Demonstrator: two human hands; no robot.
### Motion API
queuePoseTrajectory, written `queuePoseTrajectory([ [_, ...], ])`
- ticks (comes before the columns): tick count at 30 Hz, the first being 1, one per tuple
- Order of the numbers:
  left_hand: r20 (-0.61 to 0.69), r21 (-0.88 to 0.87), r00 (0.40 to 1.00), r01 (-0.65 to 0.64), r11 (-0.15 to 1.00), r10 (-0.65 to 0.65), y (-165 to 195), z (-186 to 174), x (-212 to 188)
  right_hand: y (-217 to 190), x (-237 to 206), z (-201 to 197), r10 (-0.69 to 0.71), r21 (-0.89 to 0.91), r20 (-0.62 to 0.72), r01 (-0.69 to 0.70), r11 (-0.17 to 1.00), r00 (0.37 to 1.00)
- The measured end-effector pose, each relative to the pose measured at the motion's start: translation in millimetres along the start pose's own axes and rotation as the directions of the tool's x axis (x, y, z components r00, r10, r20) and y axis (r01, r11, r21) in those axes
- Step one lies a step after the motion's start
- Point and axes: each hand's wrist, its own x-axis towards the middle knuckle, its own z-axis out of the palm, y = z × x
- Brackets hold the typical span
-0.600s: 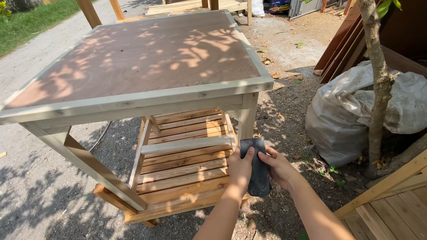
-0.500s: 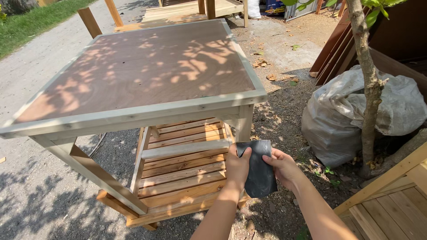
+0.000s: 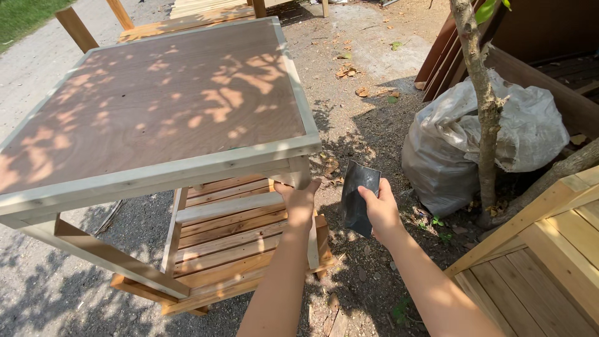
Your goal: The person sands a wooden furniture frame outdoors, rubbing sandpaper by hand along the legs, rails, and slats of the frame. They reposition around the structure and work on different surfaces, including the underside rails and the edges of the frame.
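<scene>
Sandpaper sheet now only in my right hand, pinched; left hand moved off, gripping table leg.

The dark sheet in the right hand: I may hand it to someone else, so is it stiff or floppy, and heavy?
Probably flexible: the dark sheet curves in the right hand instead of lying flat. Likely light, since a thumb-and-finger grip holds it up by one edge. It stands up without drooping, so perhaps slightly stiff.
</scene>
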Motion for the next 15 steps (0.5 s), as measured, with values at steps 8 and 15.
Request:
queuePoseTrajectory([
  [8, 0.081, -0.197, 0.996, -0.003, 0.980, 0.019, -41, 7, 9, 35, 34, 30, 0.062, 0.040, 0.312, -0.079, 0.996, 0.948],
  [15, -0.043, -0.200, 0.983, 0.165, 0.966, -0.177, -55, -28, -29, 46, -19, 46, -0.157, -0.302, 0.599, 0.402, 0.864, 0.786],
])
